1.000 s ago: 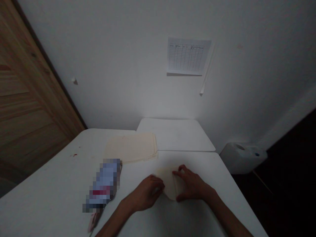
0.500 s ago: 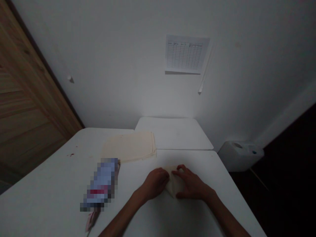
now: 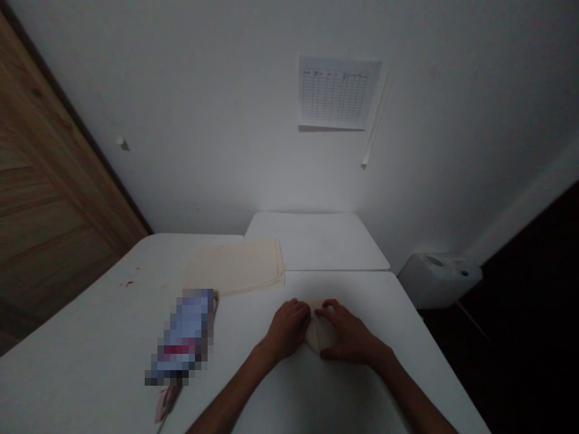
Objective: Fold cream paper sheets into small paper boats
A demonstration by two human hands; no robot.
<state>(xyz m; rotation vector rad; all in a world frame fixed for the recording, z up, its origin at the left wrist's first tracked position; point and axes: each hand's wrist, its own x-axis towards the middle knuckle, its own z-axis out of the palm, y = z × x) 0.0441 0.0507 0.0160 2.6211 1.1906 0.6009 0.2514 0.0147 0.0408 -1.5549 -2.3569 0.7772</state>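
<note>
A small folded cream sheet (image 3: pixel 315 336) lies flat on the white table before me, a crease running down its middle; whether it is cloth or paper I cannot tell. My left hand (image 3: pixel 292 327) has its fingers curled over the sheet's left side. On the other side my right hand (image 3: pixel 350 334) grips the sheet, thumb at the near edge and bent fingers at the far part. Both hands cover much of its outline. Behind and to the left lies a stack of larger cream sheets (image 3: pixel 235 265), with uneven right edges.
A pixelated blue item (image 3: pixel 187 328) lies left of my arms, with a pinkish strip (image 3: pixel 166 401) below it. A white board-like surface (image 3: pixel 316 241) adjoins the table (image 3: pixel 104 337) at the wall. A printed chart (image 3: pixel 338 91) hangs above. Right of the table stands a white box-like object (image 3: pixel 441 280).
My left fingers have shifted slightly up along the sheet's left side. The right hand stays nearly in place. The whole view has moved a little.
</note>
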